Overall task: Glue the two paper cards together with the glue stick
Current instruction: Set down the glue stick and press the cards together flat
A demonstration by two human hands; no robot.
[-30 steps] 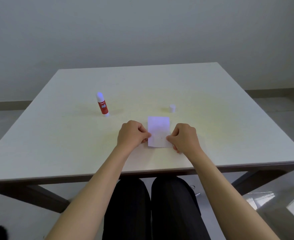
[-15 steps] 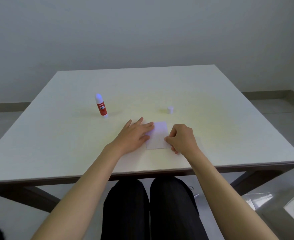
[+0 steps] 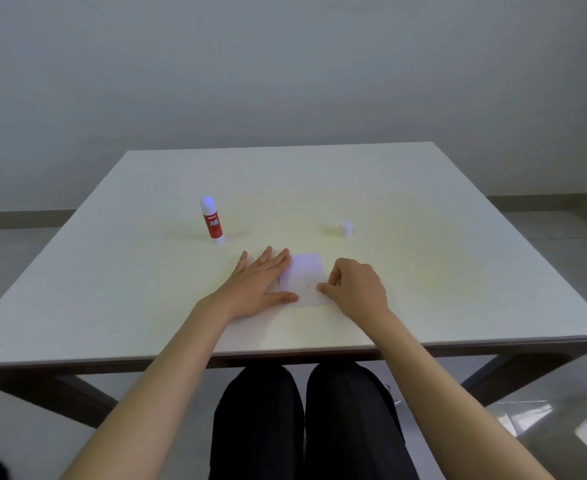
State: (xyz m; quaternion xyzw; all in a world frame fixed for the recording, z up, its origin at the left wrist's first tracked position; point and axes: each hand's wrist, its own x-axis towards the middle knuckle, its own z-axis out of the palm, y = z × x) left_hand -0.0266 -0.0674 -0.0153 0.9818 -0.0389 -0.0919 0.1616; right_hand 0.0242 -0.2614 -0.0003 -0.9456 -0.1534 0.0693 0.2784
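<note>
My left hand [image 3: 260,284] is lying flat with fingers spread, pressing the left edge of the paper cards [image 3: 304,278] onto the near middle of the table [image 3: 423,271], while my right hand [image 3: 356,289] is pinching their right edge with curled fingers. The glue stick [image 3: 211,220] is standing uncapped at far left, its cap [image 3: 346,229] at far right, so gluing seems done and only pressing and recapping remain
</note>
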